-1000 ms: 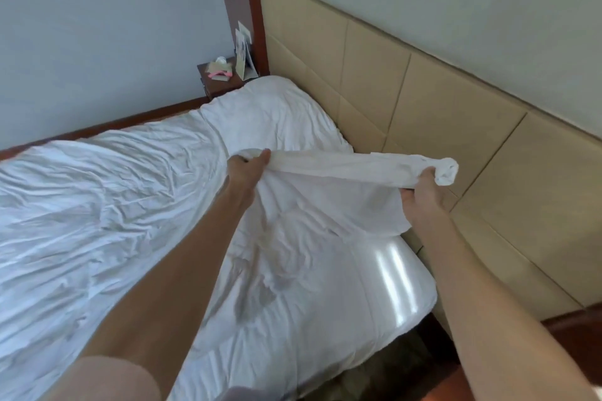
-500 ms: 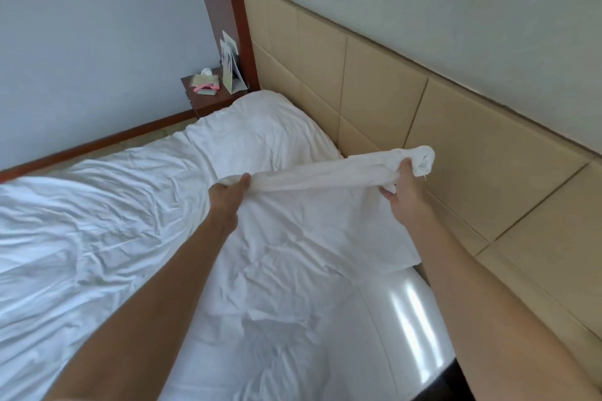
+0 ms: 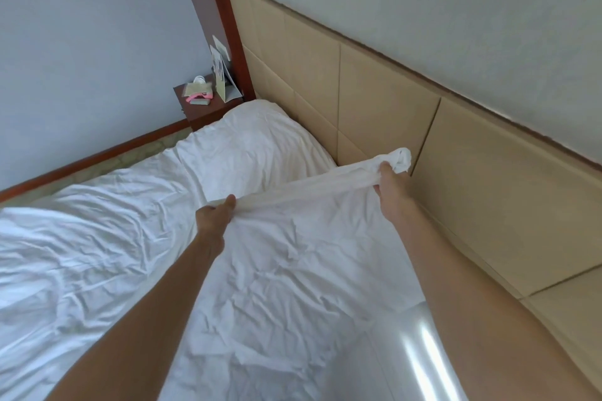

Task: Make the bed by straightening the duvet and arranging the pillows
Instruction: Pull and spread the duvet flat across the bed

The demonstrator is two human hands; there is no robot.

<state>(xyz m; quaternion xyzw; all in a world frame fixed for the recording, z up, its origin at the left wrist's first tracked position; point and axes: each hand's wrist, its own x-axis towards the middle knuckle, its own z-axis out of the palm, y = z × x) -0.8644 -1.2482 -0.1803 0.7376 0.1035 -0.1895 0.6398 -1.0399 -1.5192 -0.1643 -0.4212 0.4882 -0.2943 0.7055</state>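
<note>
Duvet (image 3: 267,270): white, creased, spread across the centre and left of the frame; its top edge is gathered into a taut band running from centre to right of centre, lifted off the bed.

Left hand (image 3: 213,216): clenched round the near end of that band, thumb on top, at the centre of the frame.

Right hand (image 3: 389,187): grasping the far end, with a bunched corner of cloth poking out beyond the fingers, just beside the headboard (image 3: 374,114).

Change noted: against the picture of a second ago, the held edge is seen higher in the frame and nearer the headboard, and the right end has been raised above the left. This is judged to mean the duvet is being drawn up toward the head of the bed; straightening is under way, not finished.

Pillow (image 3: 260,137): white, lying flat at the upper centre against the headboard, not yet arranged.

Edges and room: little gap is left between the right hand and the headboard panels. Open room lies leftward over the bed. A bare, shiny mattress strip (image 3: 420,355) is exposed at lower right. Bedside table (image 3: 202,107) with small items stands at upper centre-left, well apart from both hands.
</note>
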